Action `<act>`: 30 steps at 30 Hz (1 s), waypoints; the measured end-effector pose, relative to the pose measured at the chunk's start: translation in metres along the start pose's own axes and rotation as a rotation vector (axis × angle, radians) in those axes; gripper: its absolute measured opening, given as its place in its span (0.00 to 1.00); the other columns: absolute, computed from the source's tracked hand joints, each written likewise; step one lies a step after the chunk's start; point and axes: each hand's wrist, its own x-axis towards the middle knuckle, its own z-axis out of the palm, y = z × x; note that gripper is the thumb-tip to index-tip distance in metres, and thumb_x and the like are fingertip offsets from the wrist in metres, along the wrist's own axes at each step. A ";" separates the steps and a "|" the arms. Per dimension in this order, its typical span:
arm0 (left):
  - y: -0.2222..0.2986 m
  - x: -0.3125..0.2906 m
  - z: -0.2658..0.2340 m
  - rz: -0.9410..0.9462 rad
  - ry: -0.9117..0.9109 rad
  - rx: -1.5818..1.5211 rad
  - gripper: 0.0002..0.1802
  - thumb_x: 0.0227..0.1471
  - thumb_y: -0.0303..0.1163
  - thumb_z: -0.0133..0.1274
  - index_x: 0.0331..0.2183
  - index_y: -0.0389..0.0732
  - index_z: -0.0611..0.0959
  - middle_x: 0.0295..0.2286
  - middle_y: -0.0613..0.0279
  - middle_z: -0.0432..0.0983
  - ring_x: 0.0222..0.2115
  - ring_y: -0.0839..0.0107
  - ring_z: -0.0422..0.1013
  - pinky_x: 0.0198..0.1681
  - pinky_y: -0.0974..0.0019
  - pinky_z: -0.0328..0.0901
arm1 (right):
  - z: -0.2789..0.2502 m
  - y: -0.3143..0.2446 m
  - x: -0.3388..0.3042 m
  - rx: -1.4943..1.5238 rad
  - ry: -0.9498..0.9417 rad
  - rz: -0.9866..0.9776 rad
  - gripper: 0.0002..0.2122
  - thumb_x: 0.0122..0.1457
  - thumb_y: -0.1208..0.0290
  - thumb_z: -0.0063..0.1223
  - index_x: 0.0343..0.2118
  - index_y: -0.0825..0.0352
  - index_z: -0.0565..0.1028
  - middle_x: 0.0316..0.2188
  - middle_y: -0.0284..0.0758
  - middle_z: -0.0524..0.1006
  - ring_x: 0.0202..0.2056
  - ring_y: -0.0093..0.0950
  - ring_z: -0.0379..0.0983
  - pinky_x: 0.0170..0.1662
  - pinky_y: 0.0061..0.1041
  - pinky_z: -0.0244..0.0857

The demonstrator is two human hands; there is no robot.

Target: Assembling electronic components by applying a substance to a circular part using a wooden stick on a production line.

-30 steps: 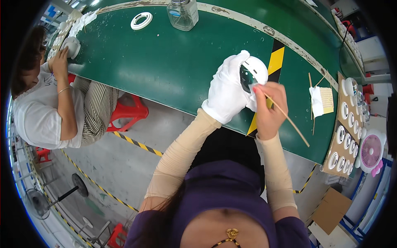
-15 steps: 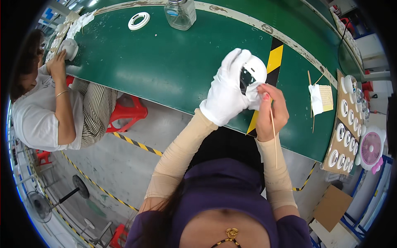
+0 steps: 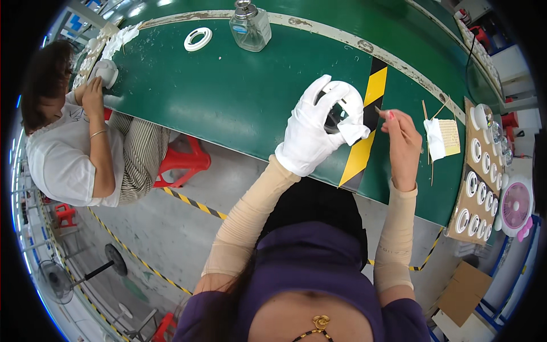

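Observation:
My left hand [image 3: 310,134], in a white glove, grips a round white housing [image 3: 354,98] with a glossy black middle [image 3: 336,117], above the table. A small white cloth [image 3: 354,131] hangs at the housing's lower right edge, beside the gloved thumb. My right hand [image 3: 403,142] is bare and closed, held apart to the right of the housing. Between its fingertips is a thin wooden stick [image 3: 379,110], mostly hidden by the hand. Right of this hand lie a folded white cloth [image 3: 436,138], a yellowish dotted pad [image 3: 450,137] and several loose thin sticks.
A white ring [image 3: 198,39] and a glass pump bottle [image 3: 250,29] stand at the table's far side. Yellow-black tape [image 3: 360,153] crosses the green table. At right is a cardboard tray [image 3: 462,194] of white rings. A co-worker [image 3: 68,154] sits at left, handling a white part.
My right hand has moved right, away from the housing, and the stick has turned in its fingers. The cloth stays at the housing by my left hand. The whole view has shifted slightly.

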 end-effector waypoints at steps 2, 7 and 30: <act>-0.001 0.000 0.000 -0.004 -0.010 0.010 0.39 0.36 0.49 0.70 0.50 0.46 0.75 0.51 0.46 0.66 0.47 0.48 0.70 0.48 0.56 0.68 | -0.001 0.007 -0.005 0.091 -0.008 0.030 0.10 0.63 0.73 0.50 0.39 0.76 0.76 0.40 0.37 0.77 0.36 0.23 0.74 0.43 0.21 0.68; -0.007 -0.001 0.000 0.018 -0.031 0.033 0.44 0.35 0.49 0.71 0.53 0.45 0.71 0.53 0.45 0.63 0.46 0.48 0.70 0.47 0.57 0.69 | 0.002 -0.004 -0.023 0.195 0.060 -0.087 0.07 0.61 0.80 0.50 0.39 0.78 0.75 0.39 0.43 0.78 0.38 0.30 0.78 0.44 0.25 0.73; -0.011 0.010 0.003 -0.014 -0.172 0.049 0.49 0.34 0.37 0.73 0.56 0.40 0.65 0.48 0.55 0.67 0.47 0.61 0.69 0.50 0.62 0.65 | 0.033 0.004 -0.050 0.338 -0.003 -0.243 0.04 0.56 0.88 0.49 0.33 0.74 0.70 0.47 0.49 0.76 0.45 0.32 0.76 0.49 0.27 0.69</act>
